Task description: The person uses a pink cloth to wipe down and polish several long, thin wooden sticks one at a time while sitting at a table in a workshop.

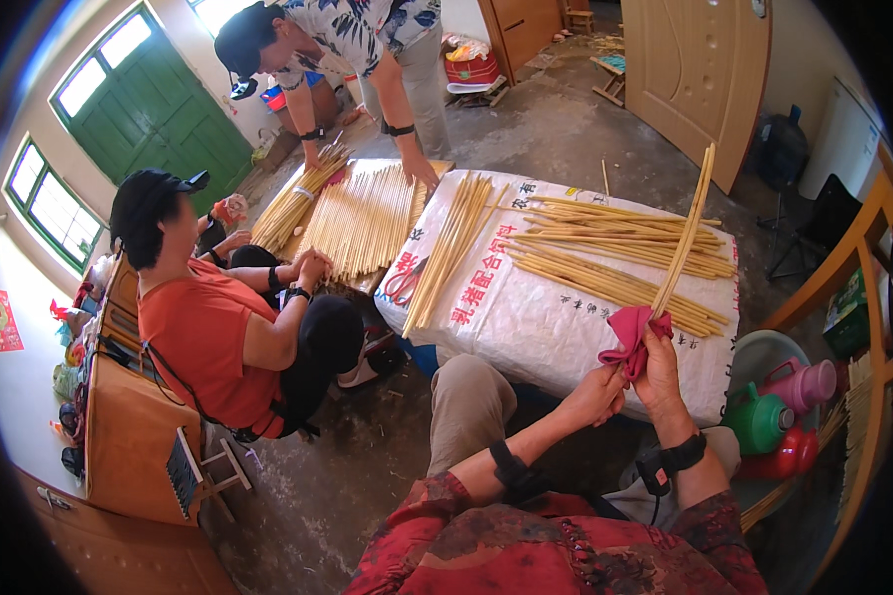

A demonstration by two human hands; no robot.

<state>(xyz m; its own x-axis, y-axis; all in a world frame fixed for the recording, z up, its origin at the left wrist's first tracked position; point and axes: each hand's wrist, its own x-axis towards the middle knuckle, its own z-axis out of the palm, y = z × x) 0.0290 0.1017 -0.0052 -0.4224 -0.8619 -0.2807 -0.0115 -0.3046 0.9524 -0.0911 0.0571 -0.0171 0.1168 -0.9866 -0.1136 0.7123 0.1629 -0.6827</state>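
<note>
Over the near right edge of the covered table, my right hand (658, 375) is closed around a dark pink cloth (625, 339) wrapped about a few long yellow stalks (687, 238). The stalks rise from the cloth, slanting up and away to the right. My left hand (597, 395) is closed at the lower end of the cloth, against my right hand. Which fingers grip the stalk ends is hidden by the cloth. Just beyond lie loose bundles of similar stalks (610, 290) on the white printed sacking (526, 332). Another bundle (448, 253) lies further left.
Red-handled scissors (400, 285) lie near the left bundle. A person in orange (208, 322) sits at the left beside a board of stalks laid side by side (362, 218); another person (367, 69) bends over it. A basin (764, 347) with flasks (759, 421) stands at my right.
</note>
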